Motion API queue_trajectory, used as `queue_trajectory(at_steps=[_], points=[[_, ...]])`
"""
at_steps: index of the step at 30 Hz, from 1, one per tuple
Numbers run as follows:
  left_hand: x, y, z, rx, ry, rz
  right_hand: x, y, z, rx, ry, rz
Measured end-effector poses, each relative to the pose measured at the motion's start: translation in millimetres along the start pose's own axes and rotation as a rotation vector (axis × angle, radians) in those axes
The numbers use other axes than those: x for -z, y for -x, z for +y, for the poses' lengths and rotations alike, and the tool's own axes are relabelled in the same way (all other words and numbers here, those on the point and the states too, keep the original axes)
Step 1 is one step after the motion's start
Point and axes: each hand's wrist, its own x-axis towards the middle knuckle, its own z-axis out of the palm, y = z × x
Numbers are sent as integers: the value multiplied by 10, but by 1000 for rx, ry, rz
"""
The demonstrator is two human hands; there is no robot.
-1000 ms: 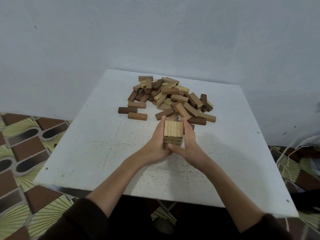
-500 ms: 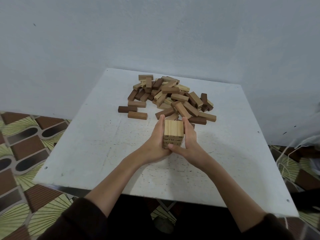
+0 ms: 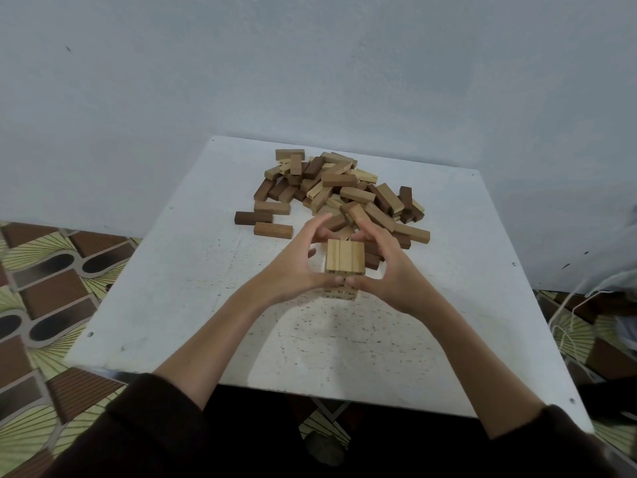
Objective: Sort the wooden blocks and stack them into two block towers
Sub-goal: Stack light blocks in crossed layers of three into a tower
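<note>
A short tower of light wooden blocks [image 3: 345,255] stands near the middle of the white table [image 3: 193,270], its top layer made of three blocks side by side. My left hand [image 3: 293,267] and my right hand [image 3: 389,274] cup around it from either side. Both thumbs touch its front face. The fingers arch apart from its sides and meet loosely behind it. Behind the tower lies a mixed pile of light and dark blocks [image 3: 344,194]. The tower's lower layers are partly hidden by my thumbs.
Three loose blocks lie left of the pile: a dark one [image 3: 253,218] and two mid-brown ones [image 3: 273,230], [image 3: 271,207]. A grey wall rises just behind the table. Patterned floor shows on both sides, and white cords [image 3: 568,315] hang at the right.
My palms pressed flat against the tower's sides earlier. Now the fingers have lifted off and arched outward, leaving only the thumbs on the front.
</note>
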Motion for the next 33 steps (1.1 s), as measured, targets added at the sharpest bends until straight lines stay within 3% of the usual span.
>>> queue_trajectory(at_steps=[26, 29, 31, 33], points=[[15, -82, -8, 40, 40, -43, -2, -17, 1, 41, -19, -18], [3, -19, -6, 65, 156, -75, -40, 18, 34, -5, -104, -11], [-14, 29, -13, 134, 334, -77, -75, 49, 13, -67, -274, 6], [-81, 60, -5, 190, 339, -38, -154, 70, -15, -115, -422, 59]])
